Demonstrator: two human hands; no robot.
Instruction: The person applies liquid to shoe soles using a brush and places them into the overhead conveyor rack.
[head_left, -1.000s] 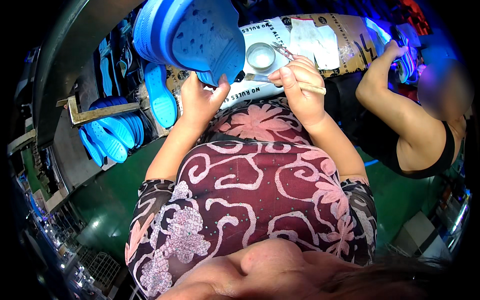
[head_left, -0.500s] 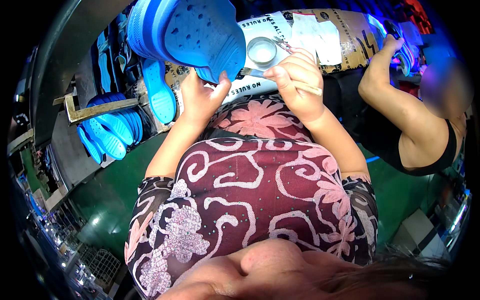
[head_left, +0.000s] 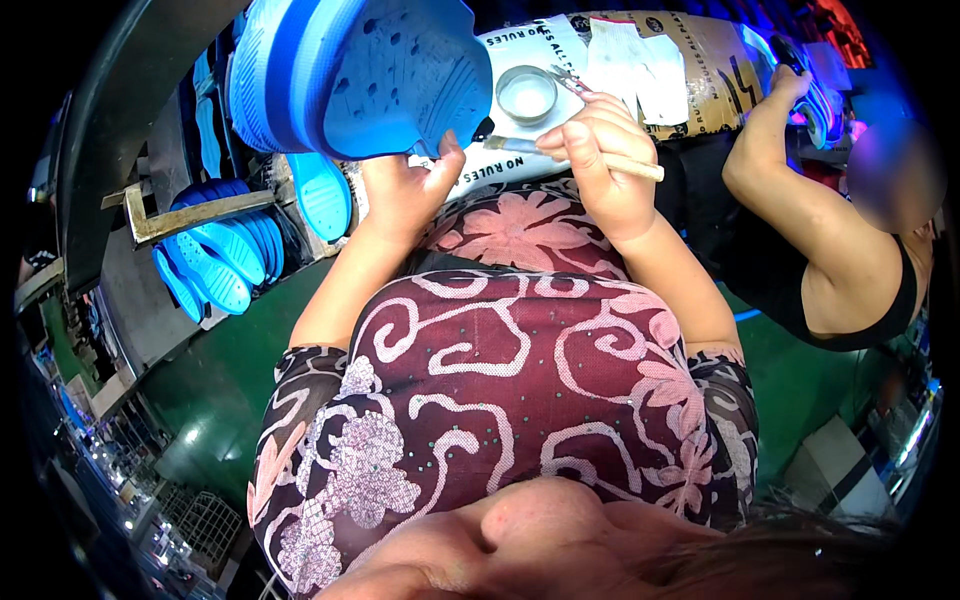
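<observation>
My left hand (head_left: 405,195) grips a large blue clog (head_left: 400,75) at its lower edge, thumb on the rim; the other fingers are hidden beneath. The clog has holes and ridges on the face turned to me. My right hand (head_left: 615,185) is closed round the pale handle of a flat paintbrush (head_left: 634,167). Its bristles point left and come close to the clog's rim; whether they touch I cannot tell. By my right fingertips lies a small metal tool with red on it (head_left: 570,82). Just beyond the brush stands a round bowl (head_left: 527,95) with whitish contents.
Blue soles (head_left: 222,262) stand in a row at left behind a wooden bar (head_left: 205,218); another sole (head_left: 322,195) lies nearer. White papers (head_left: 655,75) rest on the cardboard-covered bench (head_left: 715,65). At right, a co-worker's arm (head_left: 750,150) reaches to a blue shoe (head_left: 822,110).
The clog has tilted and moved slightly left, its face turned more toward me. My right hand with the paintbrush has shifted a little to the right, and the brush handle has levelled.
</observation>
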